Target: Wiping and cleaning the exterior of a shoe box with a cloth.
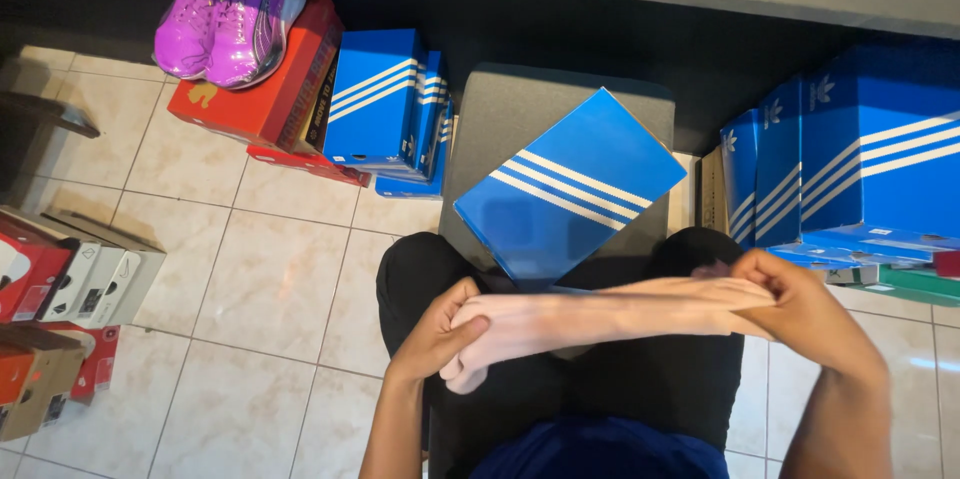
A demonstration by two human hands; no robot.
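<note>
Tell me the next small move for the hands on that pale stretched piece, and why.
Probably ease the right hand toward the left hand, slackening the pale fabric piece. It is pulled taut between both hands above the lap, each end gripped, with the blue striped box lying closed on the grey stool just ahead. What the piece is I cannot tell.

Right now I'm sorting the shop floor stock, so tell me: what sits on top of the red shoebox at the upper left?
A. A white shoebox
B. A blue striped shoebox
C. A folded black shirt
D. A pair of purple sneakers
D: a pair of purple sneakers rests on the red shoebox; the blue striped shoeboxes stand to the right of it on the tiled floor.
</note>
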